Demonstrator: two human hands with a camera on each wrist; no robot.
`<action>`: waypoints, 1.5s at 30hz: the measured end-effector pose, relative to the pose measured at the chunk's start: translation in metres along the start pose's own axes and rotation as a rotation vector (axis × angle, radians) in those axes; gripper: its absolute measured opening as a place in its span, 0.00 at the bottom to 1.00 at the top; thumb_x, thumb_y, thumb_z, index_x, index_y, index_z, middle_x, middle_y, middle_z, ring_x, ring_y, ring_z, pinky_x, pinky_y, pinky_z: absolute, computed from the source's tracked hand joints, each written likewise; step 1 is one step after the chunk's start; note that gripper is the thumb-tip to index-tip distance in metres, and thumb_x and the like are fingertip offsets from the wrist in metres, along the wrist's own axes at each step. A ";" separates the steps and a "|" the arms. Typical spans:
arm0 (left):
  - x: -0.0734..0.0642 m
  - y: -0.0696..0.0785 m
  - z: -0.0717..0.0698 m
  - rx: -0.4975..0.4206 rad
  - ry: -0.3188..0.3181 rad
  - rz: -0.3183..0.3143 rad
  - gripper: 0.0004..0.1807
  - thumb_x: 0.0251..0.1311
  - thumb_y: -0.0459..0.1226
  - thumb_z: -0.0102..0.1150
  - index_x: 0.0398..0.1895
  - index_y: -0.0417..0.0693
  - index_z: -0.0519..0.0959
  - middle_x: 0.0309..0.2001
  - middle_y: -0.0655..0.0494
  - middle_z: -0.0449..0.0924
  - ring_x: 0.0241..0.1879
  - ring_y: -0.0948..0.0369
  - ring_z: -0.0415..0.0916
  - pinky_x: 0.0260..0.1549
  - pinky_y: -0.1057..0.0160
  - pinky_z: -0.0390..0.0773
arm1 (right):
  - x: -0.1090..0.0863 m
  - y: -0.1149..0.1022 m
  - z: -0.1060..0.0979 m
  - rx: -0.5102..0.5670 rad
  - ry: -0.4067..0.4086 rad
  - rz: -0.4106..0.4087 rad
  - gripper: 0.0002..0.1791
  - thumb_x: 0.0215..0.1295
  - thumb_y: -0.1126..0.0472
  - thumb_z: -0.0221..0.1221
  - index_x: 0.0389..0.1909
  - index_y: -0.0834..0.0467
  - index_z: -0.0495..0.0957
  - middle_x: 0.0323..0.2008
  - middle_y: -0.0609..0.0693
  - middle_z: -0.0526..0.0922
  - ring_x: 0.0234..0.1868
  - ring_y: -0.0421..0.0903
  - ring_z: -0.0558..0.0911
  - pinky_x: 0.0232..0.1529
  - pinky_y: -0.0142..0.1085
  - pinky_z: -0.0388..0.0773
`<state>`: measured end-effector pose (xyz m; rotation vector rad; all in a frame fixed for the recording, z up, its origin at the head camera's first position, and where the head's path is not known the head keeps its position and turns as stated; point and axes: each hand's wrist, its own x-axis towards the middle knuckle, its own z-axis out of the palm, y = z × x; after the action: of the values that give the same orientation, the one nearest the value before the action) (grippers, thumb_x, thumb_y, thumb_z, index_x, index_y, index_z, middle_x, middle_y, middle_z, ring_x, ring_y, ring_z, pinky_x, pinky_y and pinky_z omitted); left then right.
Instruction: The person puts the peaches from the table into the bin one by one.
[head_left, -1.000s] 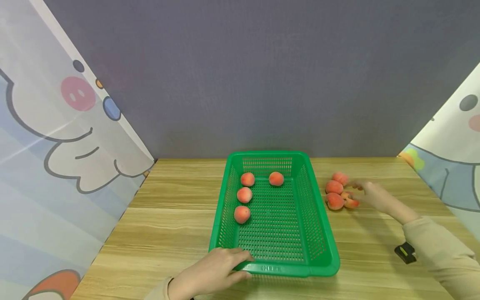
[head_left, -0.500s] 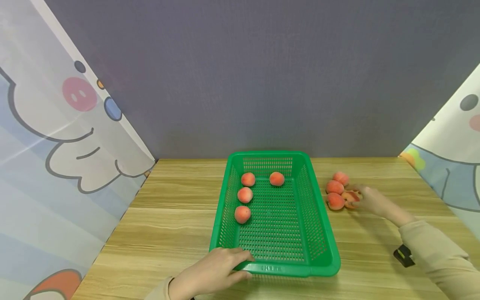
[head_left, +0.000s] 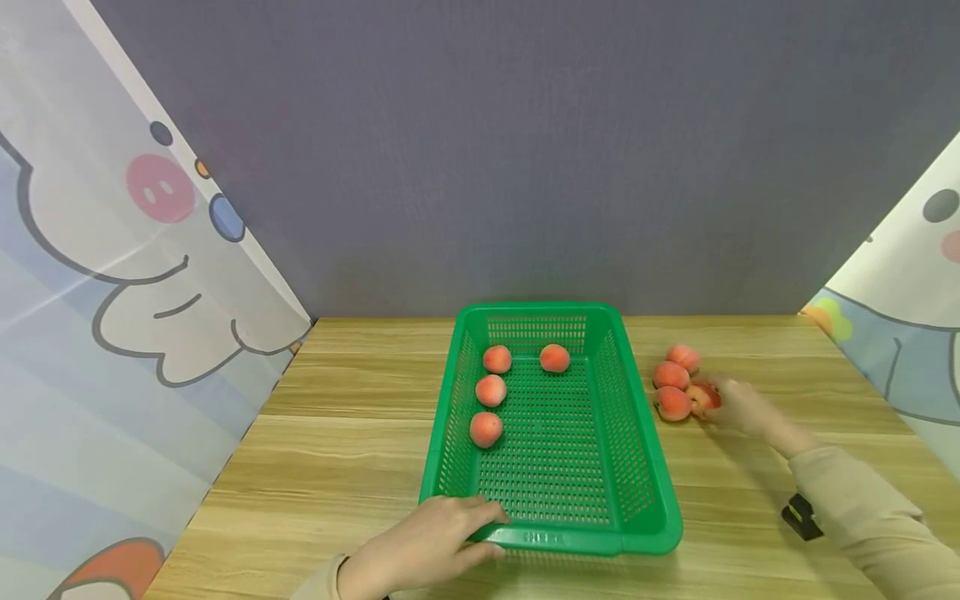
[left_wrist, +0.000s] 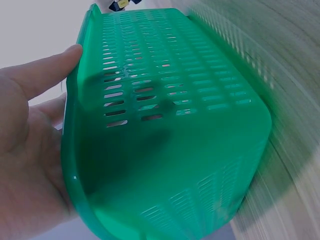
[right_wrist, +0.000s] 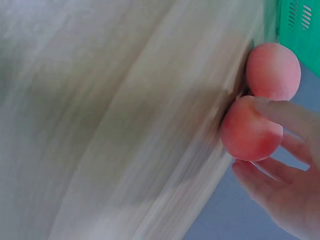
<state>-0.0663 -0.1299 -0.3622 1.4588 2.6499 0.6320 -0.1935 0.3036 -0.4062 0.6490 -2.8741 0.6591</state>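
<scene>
My left hand (head_left: 427, 546) holds the near rim of a green plastic basket (head_left: 577, 542); the left wrist view has the thumb (left_wrist: 47, 70) on the rim's outer side and the other fingers partly hidden behind it. Over to the right, my right hand (head_left: 742, 407) grips a peach (head_left: 703, 398) on the table. Seen from the right wrist, thumb and fingers sit around that peach (right_wrist: 251, 129), which touches another peach (right_wrist: 273, 71). Beside it in the head view lie more peaches: one in front (head_left: 673, 403), one behind (head_left: 671, 375) and one farthest back (head_left: 683, 358).
Inside the basket, several peaches stand along the left side and back, such as one peach (head_left: 486, 430) and another peach (head_left: 554, 358). The wooden table (head_left: 337, 433) ends at a grey wall (head_left: 480, 167). Printed cartoon sheets (head_left: 172, 317) flank both sides.
My right hand has come down and closed its fingers around the rightmost peach, which has shifted slightly. The left hand stays on the basket's rim.
</scene>
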 end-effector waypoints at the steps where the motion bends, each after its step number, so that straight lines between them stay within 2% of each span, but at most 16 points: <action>1: 0.000 0.000 0.000 0.001 0.001 0.001 0.13 0.60 0.46 0.49 0.41 0.49 0.74 0.35 0.63 0.77 0.30 0.76 0.71 0.27 0.82 0.66 | 0.000 0.000 0.001 -0.004 0.008 -0.005 0.17 0.43 0.66 0.65 0.37 0.65 0.76 0.32 0.58 0.80 0.31 0.53 0.77 0.30 0.44 0.72; 20: 0.000 0.001 -0.002 -0.006 -0.001 0.009 0.12 0.60 0.45 0.50 0.41 0.48 0.74 0.36 0.62 0.78 0.31 0.75 0.72 0.28 0.82 0.67 | 0.001 0.000 0.005 -0.021 0.013 -0.001 0.18 0.39 0.68 0.66 0.36 0.65 0.76 0.32 0.60 0.79 0.32 0.57 0.77 0.30 0.47 0.72; 30: 0.000 0.001 -0.001 0.009 0.000 -0.001 0.13 0.60 0.46 0.49 0.41 0.49 0.74 0.36 0.63 0.77 0.30 0.76 0.71 0.27 0.82 0.66 | 0.001 0.000 0.004 -0.038 0.054 -0.037 0.18 0.36 0.68 0.66 0.33 0.62 0.76 0.29 0.56 0.79 0.29 0.54 0.77 0.28 0.46 0.72; 45: 0.000 0.001 -0.001 0.013 -0.006 -0.003 0.12 0.60 0.45 0.50 0.42 0.49 0.74 0.36 0.63 0.77 0.31 0.75 0.72 0.27 0.81 0.67 | -0.001 -0.007 -0.004 -0.018 0.034 -0.011 0.12 0.40 0.68 0.64 0.30 0.58 0.76 0.23 0.48 0.75 0.24 0.45 0.73 0.25 0.39 0.70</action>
<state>-0.0657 -0.1302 -0.3608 1.4579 2.6558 0.6106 -0.1899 0.2996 -0.4003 0.6446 -2.8402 0.6357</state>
